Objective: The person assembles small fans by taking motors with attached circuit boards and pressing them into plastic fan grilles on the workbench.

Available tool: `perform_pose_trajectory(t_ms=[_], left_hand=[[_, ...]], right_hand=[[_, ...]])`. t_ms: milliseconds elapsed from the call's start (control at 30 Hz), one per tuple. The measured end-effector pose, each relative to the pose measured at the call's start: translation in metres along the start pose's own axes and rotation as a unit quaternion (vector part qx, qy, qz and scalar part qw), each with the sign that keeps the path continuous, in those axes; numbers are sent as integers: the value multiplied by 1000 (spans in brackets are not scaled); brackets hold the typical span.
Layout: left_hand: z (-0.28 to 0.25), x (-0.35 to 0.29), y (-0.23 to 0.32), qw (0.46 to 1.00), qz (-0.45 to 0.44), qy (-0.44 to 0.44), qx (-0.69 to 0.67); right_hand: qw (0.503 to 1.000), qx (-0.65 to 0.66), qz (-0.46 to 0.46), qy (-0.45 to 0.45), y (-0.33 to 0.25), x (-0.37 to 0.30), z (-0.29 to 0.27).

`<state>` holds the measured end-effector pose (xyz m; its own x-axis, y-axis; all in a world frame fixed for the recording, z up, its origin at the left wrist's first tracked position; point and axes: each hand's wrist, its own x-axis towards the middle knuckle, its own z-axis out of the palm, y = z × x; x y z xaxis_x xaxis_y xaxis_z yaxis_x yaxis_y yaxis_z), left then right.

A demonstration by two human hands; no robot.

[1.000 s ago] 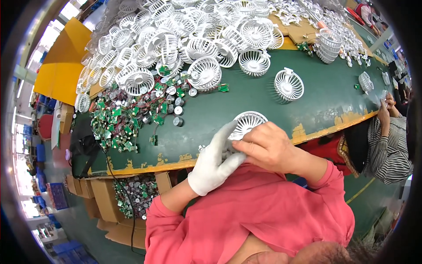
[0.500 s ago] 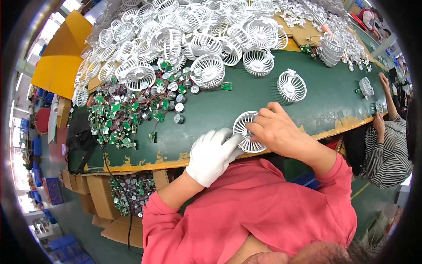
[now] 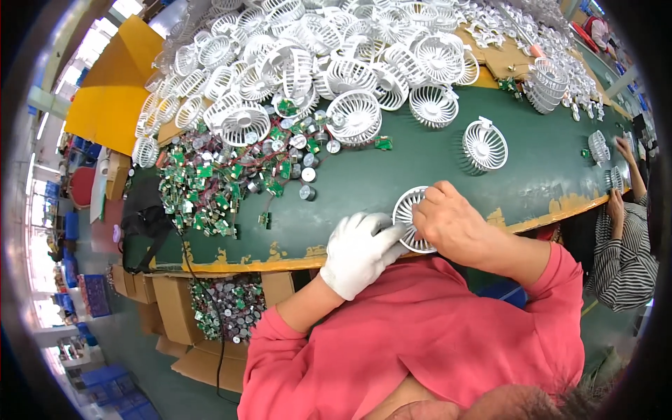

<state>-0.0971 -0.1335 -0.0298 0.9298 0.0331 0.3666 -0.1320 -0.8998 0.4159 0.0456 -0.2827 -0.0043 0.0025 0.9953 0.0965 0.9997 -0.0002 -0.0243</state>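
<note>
At the near edge of the table I have a round white fan guard [image 3: 403, 208] with slatted sides. My left hand [image 3: 358, 253], in a white glove, is closed around the guard's left rim. The bare fingers of my right hand [image 3: 451, 220] are bent together and reach into the guard from the right. Whatever they pinch inside it is hidden behind the knuckles. Another white fan guard [image 3: 485, 145] lies alone farther off to the right.
A big heap of white fan guards [image 3: 308, 35] fills the far side. Small motors wired to green circuit boards [image 3: 210, 182] lie in a pile at left. A cardboard box [image 3: 173, 308] of similar parts stands below the edge. At far right a co-worker's hand [image 3: 616, 206] holds a guard.
The whole scene has shifted a little to the right in the picture. Both my hands stay on the fan guard, with my right fingers slightly moved. The co-worker's far hand has moved.
</note>
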Motion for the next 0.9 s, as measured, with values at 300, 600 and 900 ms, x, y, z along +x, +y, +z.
perform_pose_trajectory(t_ms=[300,600,900], left_hand=[[-35,15,-37,982,-109,81,-131],[-22,49,-115,976,-197,92,-26],[-23,44,-93,895,-328,95,-286]], right_hand=[[965,88,130,212,-1,-21,6],[916,-20,285,281,63,-69,15],[927,-79,308,201,62,-68,48]])
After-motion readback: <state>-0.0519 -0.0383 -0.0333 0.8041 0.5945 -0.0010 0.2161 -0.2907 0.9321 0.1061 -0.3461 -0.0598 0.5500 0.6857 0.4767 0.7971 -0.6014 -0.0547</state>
